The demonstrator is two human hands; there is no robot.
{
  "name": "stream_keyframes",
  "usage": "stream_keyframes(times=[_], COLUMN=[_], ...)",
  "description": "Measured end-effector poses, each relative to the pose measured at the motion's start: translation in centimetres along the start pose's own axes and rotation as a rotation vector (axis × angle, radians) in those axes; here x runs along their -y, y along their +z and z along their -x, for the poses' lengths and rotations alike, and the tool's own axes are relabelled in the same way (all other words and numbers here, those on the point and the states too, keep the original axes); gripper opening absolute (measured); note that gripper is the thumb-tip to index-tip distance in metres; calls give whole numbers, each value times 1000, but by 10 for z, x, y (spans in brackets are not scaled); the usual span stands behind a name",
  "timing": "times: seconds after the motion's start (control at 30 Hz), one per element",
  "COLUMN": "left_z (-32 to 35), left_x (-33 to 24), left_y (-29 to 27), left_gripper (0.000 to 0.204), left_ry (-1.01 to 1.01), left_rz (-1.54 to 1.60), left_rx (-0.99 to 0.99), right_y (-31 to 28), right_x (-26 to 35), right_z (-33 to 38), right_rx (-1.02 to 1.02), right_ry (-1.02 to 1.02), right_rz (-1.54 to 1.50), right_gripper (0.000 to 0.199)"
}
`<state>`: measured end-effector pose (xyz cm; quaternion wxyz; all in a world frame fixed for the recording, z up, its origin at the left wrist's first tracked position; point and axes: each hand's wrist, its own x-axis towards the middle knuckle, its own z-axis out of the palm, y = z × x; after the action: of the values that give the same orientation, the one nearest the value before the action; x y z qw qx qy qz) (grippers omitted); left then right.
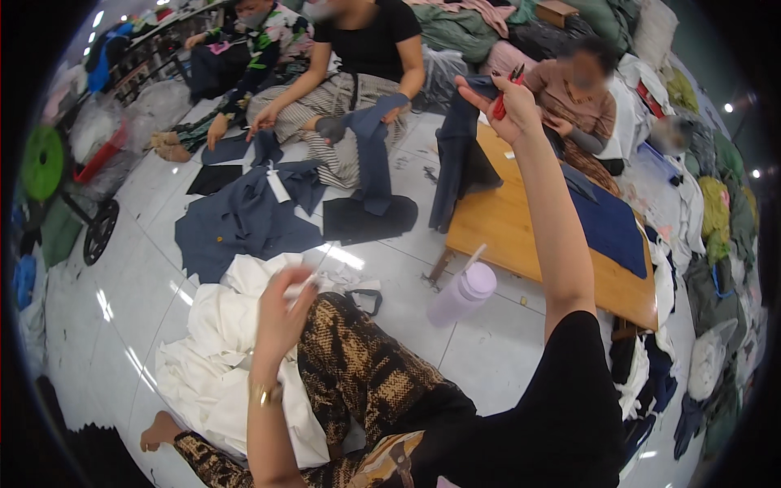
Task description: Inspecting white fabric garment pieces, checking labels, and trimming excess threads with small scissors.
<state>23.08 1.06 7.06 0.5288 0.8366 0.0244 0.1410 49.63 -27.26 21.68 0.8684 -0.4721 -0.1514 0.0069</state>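
Observation:
Raised over the far end of the low wooden table (521, 203), my right hand (514, 114) grips red-handled thread snips (499, 102), their dark tips pointing up. The same hand holds the top of a dark navy garment piece (457, 154), which hangs down beside the table's corner. My left hand (283, 313), smeared by motion, is closed above the white cloth (220, 358) by my knee. A small white piece (306, 286) shows between its fingers; the blur hides what it is.
A lilac tumbler (462, 297) with a straw stands on the tiled floor near the table. Navy garment pieces (244, 220) lie ahead. Folded navy cloth (610, 236) rests on the table. Several people sit around, one handling navy cloth. Bags and fabric heaps (716, 268) line the right side.

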Motion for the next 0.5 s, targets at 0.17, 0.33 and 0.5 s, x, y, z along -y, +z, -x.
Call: stream_keyframes(times=[0.17, 0.33, 0.5], left_z=[-101, -123, -121], left_x=[-37, -47, -35], left_y=[64, 73, 62], left_gripper=[49, 73, 58], left_ry=[139, 180, 249], left_rz=[137, 107, 37], left_rx=[-70, -247, -414], right_y=[93, 152, 175], right_x=[-8, -21, -36], right_z=[2, 13, 16], right_rx=[169, 312, 324], right_ry=[-55, 33, 52], right_rz=[-208, -289, -386], right_gripper=[21, 37, 32])
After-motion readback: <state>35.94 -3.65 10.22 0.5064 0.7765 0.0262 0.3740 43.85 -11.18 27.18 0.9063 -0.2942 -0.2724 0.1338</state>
